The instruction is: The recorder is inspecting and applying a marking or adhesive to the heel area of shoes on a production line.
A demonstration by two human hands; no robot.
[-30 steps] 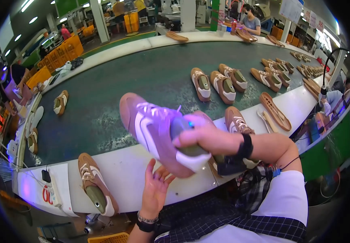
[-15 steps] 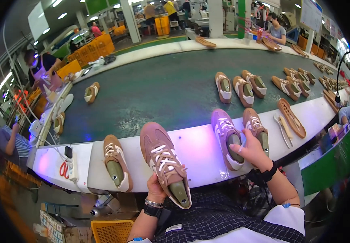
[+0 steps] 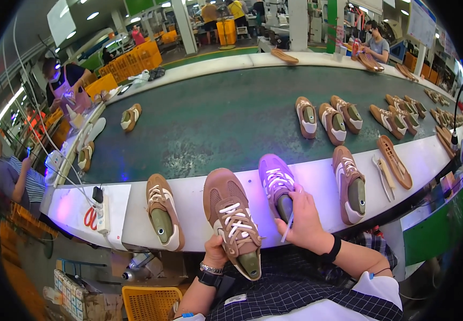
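Left hand point(image 3: 216, 251) grips brown sneaker point(image 3: 231, 219); right hand point(image 3: 302, 219) rests on purple-lit sneaker point(image 3: 275, 181).

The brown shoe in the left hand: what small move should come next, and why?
Probably bring the right hand across to the brown shoe. The left hand grips that shoe from below at its heel, toe pointing away, laces up. The right hand rests on the heel of the purple-lit shoe, which already lies flat on the white ledge, and holds a thin white stick.
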